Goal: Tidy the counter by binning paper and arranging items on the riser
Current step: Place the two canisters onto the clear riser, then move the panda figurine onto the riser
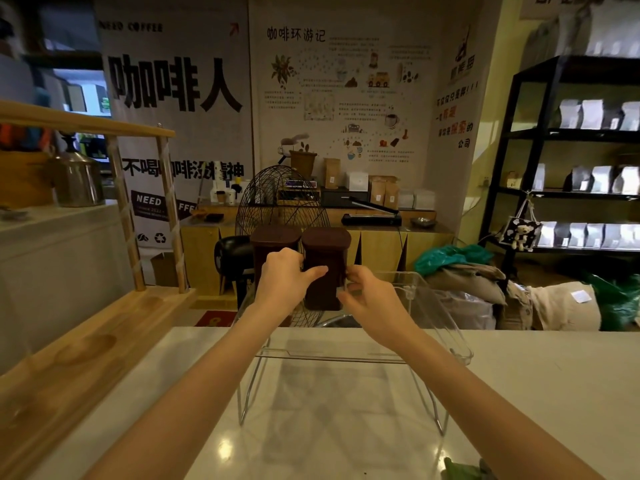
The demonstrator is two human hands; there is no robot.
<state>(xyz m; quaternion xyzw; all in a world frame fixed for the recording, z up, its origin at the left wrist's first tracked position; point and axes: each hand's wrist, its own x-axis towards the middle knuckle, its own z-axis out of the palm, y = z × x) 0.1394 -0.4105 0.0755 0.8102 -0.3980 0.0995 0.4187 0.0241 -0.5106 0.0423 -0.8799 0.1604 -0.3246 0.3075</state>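
Two dark brown lidded canisters stand side by side at the far end of a clear riser [446, 327] with metal legs, on the white counter [540, 375]. The left canister [273, 244] is partly hidden behind my left hand [287, 278]. My left hand wraps the left side of the right canister [327, 258], thumb across its front. My right hand [372, 299] pinches that canister's lower right edge, near a small pale label. Both hands hold the right canister upright.
A wooden rack [79, 341] with posts runs along the counter's left side, with a metal kettle [78, 178] behind it. Something green [464, 471] lies at the counter's near right edge. Beyond the counter stand a black fan [277, 202], sacks and shelves of bags.
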